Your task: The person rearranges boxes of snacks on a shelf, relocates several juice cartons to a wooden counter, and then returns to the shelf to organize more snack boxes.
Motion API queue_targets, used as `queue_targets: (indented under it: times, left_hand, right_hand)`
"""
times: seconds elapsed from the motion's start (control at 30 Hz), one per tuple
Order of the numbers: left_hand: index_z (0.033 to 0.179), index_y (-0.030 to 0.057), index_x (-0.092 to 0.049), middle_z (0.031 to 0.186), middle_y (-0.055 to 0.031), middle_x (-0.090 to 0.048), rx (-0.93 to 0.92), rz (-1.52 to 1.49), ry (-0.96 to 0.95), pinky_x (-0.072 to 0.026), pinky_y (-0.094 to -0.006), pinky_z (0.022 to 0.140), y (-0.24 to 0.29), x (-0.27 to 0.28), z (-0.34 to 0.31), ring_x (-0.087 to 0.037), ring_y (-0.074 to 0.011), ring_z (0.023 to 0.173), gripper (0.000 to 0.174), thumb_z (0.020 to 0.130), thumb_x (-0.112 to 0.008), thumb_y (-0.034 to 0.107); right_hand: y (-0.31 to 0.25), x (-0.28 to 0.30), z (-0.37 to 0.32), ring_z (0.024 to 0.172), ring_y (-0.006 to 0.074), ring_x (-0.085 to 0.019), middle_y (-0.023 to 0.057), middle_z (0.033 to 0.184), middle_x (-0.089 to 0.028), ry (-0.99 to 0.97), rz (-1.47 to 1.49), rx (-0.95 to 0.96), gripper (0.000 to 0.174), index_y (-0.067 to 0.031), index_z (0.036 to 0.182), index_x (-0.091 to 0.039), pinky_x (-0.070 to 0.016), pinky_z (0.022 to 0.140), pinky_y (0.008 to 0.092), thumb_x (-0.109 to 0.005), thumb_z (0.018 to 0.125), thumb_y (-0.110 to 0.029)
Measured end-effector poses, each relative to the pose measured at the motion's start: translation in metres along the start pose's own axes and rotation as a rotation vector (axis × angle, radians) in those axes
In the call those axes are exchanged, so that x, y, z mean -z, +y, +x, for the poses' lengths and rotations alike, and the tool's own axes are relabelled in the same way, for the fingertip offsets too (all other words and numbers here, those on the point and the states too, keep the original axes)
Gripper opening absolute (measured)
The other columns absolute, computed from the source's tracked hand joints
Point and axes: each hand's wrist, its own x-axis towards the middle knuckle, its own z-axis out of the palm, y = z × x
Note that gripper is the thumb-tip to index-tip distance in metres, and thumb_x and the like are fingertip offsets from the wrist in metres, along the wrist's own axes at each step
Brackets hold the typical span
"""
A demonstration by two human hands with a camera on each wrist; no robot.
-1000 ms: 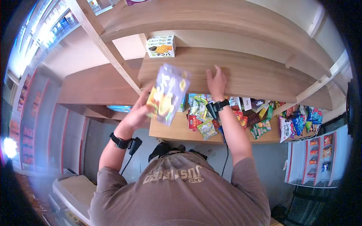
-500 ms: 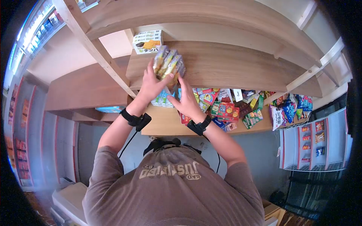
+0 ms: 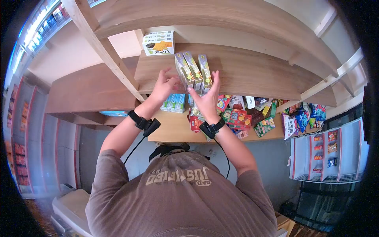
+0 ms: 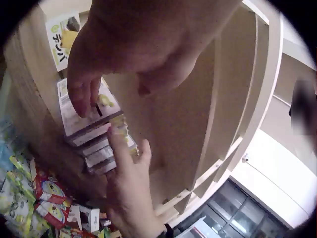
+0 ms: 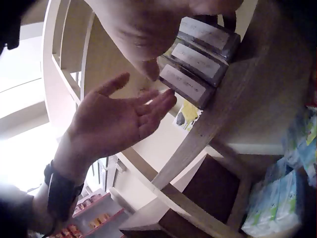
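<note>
Three slim purple snack boxes stand on edge, side by side, near the front of the wooden shelf; a gap parts the right one from the other two. My left hand is at their left, fingers extended, with fingertips close to the leftmost box. At the opposite side, my right hand spreads round the front right corner: its fingers lie along the rightmost box and its thumb is by the front ends. The left wrist view shows my right hand at the boxes' far side.
White biscuit boxes stand further back at the shelf's left end. On the lower board, blue-and-white packs and many colourful snack bags lie below the shelf edge. A wooden post rises at the left; another shelf hangs above.
My left hand brought the purple boxes over the shelf, and my right hand came across to meet them. They went from tilted between both hands to standing on the shelf; the left hand has released them.
</note>
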Motion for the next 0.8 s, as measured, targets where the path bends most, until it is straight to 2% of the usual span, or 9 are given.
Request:
queue_targets:
  times: [0.17, 0.23, 0.3, 0.57, 0.6, 0.63, 0.7, 0.73, 0.8]
  left_hand:
    - [0.135, 0.0003, -0.034, 0.127, -0.0174, -0.051, 0.014, -0.148, -0.11, -0.0468, -0.036, 0.094, -0.026, -0.008, 0.013, -0.056, -0.0243, 0.112, 0.048, 0.093, -0.054, 0.014]
    - [0.132, -0.0001, -0.038, 0.128, -0.0164, -0.051, -0.022, -0.126, -0.114, -0.0465, -0.0356, 0.094, -0.03, -0.015, 0.013, -0.055, -0.0235, 0.112, 0.045, 0.092, -0.055, 0.013]
    - [0.125, 0.0, -0.044, 0.128, -0.0159, -0.051, -0.044, -0.132, -0.132, -0.0459, -0.0351, 0.095, -0.033, -0.021, 0.012, -0.053, -0.0223, 0.115, 0.038, 0.091, -0.055, 0.012]
    - [0.123, 0.0003, -0.044, 0.123, -0.0159, -0.054, -0.106, -0.171, -0.143, -0.0435, -0.0339, 0.098, -0.046, -0.036, 0.009, -0.05, -0.0228, 0.121, 0.038, 0.088, -0.057, 0.004]
    - [0.123, 0.0003, -0.044, 0.123, -0.0159, -0.054, -0.114, -0.183, -0.128, -0.0435, -0.0339, 0.098, -0.049, -0.034, 0.011, -0.05, -0.0228, 0.121, 0.038, 0.088, -0.057, 0.004]
    - [0.123, 0.0002, -0.044, 0.122, -0.0153, -0.054, -0.132, -0.164, -0.11, -0.0442, -0.0337, 0.097, -0.052, -0.031, 0.013, -0.051, -0.0222, 0.119, 0.037, 0.089, -0.057, 0.004]
    - [0.123, 0.0002, -0.044, 0.121, -0.0146, -0.055, -0.148, -0.161, -0.077, -0.0448, -0.0334, 0.096, -0.057, -0.027, 0.015, -0.052, -0.0215, 0.117, 0.037, 0.089, -0.056, 0.003]
    - [0.123, 0.0, -0.044, 0.119, -0.0141, -0.055, -0.181, -0.158, -0.092, -0.0454, -0.0326, 0.095, -0.057, -0.025, 0.016, -0.053, -0.0205, 0.114, 0.036, 0.089, -0.056, 0.004]
    - [0.122, -0.0002, -0.045, 0.118, -0.0136, -0.055, -0.214, -0.159, -0.106, -0.046, -0.0319, 0.093, -0.054, -0.024, 0.015, -0.055, -0.0194, 0.11, 0.035, 0.089, -0.056, 0.005]
  right_hand:
    - [0.012, -0.002, 0.007, 0.134, 0.0423, -0.033, 0.031, 0.145, -0.029, -0.066, 0.013, 0.042, 0.095, 0.0055, 0.147, -0.015, -0.0272, 0.111, 0.0459, -0.072, 0.083, -0.034]
    - [0.023, -0.002, 0.025, 0.138, 0.0387, -0.029, 0.0285, 0.15, -0.025, -0.028, 0.387, -0.198, 0.081, 0.0029, 0.148, -0.015, -0.0253, 0.113, 0.0427, -0.059, 0.093, -0.036]
    - [0.05, 0.004, 0.046, 0.139, 0.0329, -0.03, 0.0225, 0.151, -0.028, -0.109, 0.313, -0.331, 0.071, 0.0007, 0.148, -0.019, -0.0254, 0.113, 0.0388, -0.043, 0.099, -0.044]
    - [0.055, 0.012, 0.069, 0.135, 0.0358, -0.034, 0.0273, 0.145, -0.034, -0.101, 0.236, -0.225, 0.065, 0.0025, 0.146, -0.025, -0.0248, 0.112, 0.0398, -0.045, 0.1, -0.039]
    - [0.047, 0.013, 0.063, 0.133, 0.0392, -0.034, 0.0294, 0.143, -0.035, -0.022, 0.126, -0.091, 0.075, 0.0022, 0.145, -0.025, -0.0257, 0.111, 0.0453, -0.058, 0.093, -0.04]
    - [0.035, 0.015, 0.06, 0.133, 0.0392, -0.034, 0.0294, 0.143, -0.035, -0.039, 0.126, -0.078, 0.075, 0.0022, 0.145, -0.025, -0.0257, 0.111, 0.0453, -0.058, 0.093, -0.04]
    - [0.014, 0.021, 0.054, 0.134, 0.0428, -0.032, 0.0297, 0.144, -0.033, -0.166, -0.289, 0.212, 0.089, 0.0019, 0.145, -0.024, -0.0259, 0.11, 0.0507, -0.07, 0.082, -0.041]
    - [0.013, 0.016, 0.051, 0.133, 0.0454, -0.031, 0.029, 0.143, -0.033, -0.18, -0.333, 0.217, 0.092, 0.0, 0.144, -0.029, -0.0265, 0.109, 0.0536, -0.076, 0.074, -0.037]
    - [0.011, 0.017, 0.053, 0.133, 0.0447, -0.03, 0.028, 0.142, -0.034, -0.224, -0.381, 0.189, 0.087, -0.0021, 0.142, -0.032, -0.0276, 0.109, 0.0526, -0.076, 0.075, -0.034]
